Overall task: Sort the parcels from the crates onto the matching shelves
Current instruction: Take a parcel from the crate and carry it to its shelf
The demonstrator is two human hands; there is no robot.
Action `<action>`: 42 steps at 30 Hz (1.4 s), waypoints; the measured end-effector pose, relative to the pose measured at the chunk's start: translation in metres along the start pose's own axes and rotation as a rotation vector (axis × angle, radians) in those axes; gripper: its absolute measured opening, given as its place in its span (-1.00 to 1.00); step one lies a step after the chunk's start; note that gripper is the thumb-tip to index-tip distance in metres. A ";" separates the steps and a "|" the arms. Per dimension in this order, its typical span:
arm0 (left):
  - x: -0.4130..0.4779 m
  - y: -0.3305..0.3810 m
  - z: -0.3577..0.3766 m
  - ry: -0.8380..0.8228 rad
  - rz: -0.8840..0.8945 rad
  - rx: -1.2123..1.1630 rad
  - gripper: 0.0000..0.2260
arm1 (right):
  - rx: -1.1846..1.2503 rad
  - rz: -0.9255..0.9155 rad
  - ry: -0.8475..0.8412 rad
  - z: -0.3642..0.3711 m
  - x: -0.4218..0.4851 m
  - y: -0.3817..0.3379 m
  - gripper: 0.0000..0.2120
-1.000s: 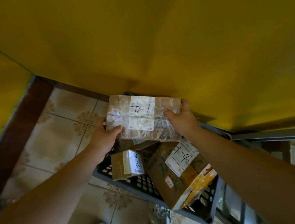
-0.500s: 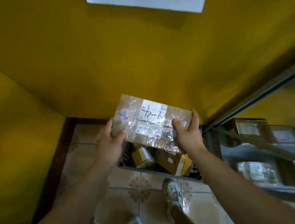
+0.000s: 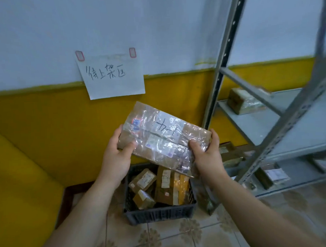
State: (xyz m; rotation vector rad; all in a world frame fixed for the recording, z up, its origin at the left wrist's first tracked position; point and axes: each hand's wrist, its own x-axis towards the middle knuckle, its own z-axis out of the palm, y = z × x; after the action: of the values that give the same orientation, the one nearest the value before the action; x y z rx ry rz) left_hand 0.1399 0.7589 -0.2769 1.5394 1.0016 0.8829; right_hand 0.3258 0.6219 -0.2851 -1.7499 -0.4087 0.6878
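- Above the black crate [image 3: 158, 214], at the middle of the view, a flat parcel [image 3: 162, 136] wrapped in clear film is held in the air by both hands. It is tilted, with its right end lower than its left.
- The left hand [image 3: 116, 159] grips the left end. Its thumb presses on the top face, and the other fingers go under the parcel and are hidden.
- The right hand [image 3: 206, 155] grips the near right corner. Its thumb lies on top and its fingers curl around the right edge, so only part of them shows.
- A white label [image 3: 166, 127] on the parcel carries handwritten marks. The film shines over them and I cannot read them with certainty.
- The crate stands on the tiled floor [image 3: 172, 238] against the yellow wall [image 3: 46, 128]. Its far part is covered by the parcel and the hands.
- Inside the crate I can count three brown boxes: two small boxes [image 3: 143, 179] on the left and a bigger box [image 3: 170, 184] with yellow tape on the right. What lies under them is not visible.
- On the far wall, a little to the left, hangs a paper sign [image 3: 111, 77] with handwriting, fixed by two pieces of tape.
- At the right stands a grey metal rack [image 3: 222, 68], cut off by the top and right edges of the view.
- One wrapped parcel [image 3: 245, 103] lies on its upper shelf.
- The lower parcels [image 3: 274, 174] on the rack are blurred, and some are partly behind a post or the right hand.
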 end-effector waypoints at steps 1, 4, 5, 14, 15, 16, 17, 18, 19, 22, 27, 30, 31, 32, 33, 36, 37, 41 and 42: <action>-0.013 0.011 0.009 0.004 0.027 -0.003 -0.49 | 0.010 -0.020 0.004 -0.016 -0.010 -0.002 -0.27; -0.060 0.034 0.040 0.023 0.073 -0.005 -0.50 | 0.028 -0.077 0.008 -0.070 -0.038 0.000 -0.27; -0.077 0.039 0.050 0.030 0.083 -0.005 -0.51 | 0.027 -0.091 0.005 -0.089 -0.048 0.002 -0.27; -0.191 0.079 0.129 -0.065 0.123 -0.061 -0.56 | -0.025 -0.152 0.127 -0.221 -0.131 0.014 -0.24; -0.199 0.085 0.134 -0.082 0.134 -0.070 -0.57 | -0.021 -0.147 0.147 -0.230 -0.138 0.015 -0.24; -0.206 0.090 0.138 -0.101 0.145 -0.075 -0.56 | -0.011 -0.142 0.168 -0.237 -0.144 0.016 -0.24; -0.211 0.095 0.141 -0.125 0.157 -0.077 -0.55 | 0.011 -0.140 0.190 -0.243 -0.151 0.016 -0.24; -0.216 0.100 0.144 -0.146 0.171 -0.077 -0.55 | 0.032 -0.142 0.214 -0.248 -0.157 0.017 -0.24; -0.221 0.103 0.147 -0.167 0.184 -0.073 -0.55 | 0.046 -0.140 0.241 -0.253 -0.163 0.017 -0.24; -0.232 0.112 0.159 -0.250 0.202 -0.070 -0.56 | 0.049 -0.127 0.345 -0.272 -0.180 0.020 -0.25; -0.259 0.114 0.198 -0.383 0.192 -0.061 -0.50 | 0.086 -0.111 0.444 -0.320 -0.213 0.035 -0.29; -0.282 0.119 0.227 -0.459 0.184 -0.056 -0.50 | 0.086 -0.086 0.514 -0.357 -0.228 0.046 -0.28; -0.288 0.121 0.238 -0.480 0.182 -0.055 -0.50 | 0.089 -0.080 0.533 -0.370 -0.231 0.049 -0.27; -0.293 0.124 0.249 -0.494 0.184 -0.050 -0.49 | 0.098 -0.076 0.545 -0.384 -0.233 0.051 -0.27; -0.298 0.128 0.261 -0.504 0.188 -0.044 -0.49 | 0.107 -0.078 0.552 -0.398 -0.234 0.053 -0.27; -0.314 0.142 0.304 -0.503 0.220 -0.042 -0.49 | 0.117 -0.109 0.561 -0.444 -0.231 0.058 -0.26; -0.321 0.149 0.320 -0.501 0.219 -0.053 -0.50 | 0.116 -0.108 0.558 -0.462 -0.230 0.059 -0.26; -0.350 0.170 0.388 -0.515 0.209 -0.099 -0.55 | 0.106 -0.121 0.560 -0.538 -0.222 0.063 -0.26; -0.355 0.173 0.406 -0.521 0.212 -0.111 -0.55 | 0.104 -0.128 0.564 -0.557 -0.218 0.067 -0.23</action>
State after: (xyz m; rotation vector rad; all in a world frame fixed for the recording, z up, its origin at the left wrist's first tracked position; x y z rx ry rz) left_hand 0.4031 0.2641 -0.1914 1.6800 0.4140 0.6160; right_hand 0.5081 0.0545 -0.2003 -1.7145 -0.0910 0.1044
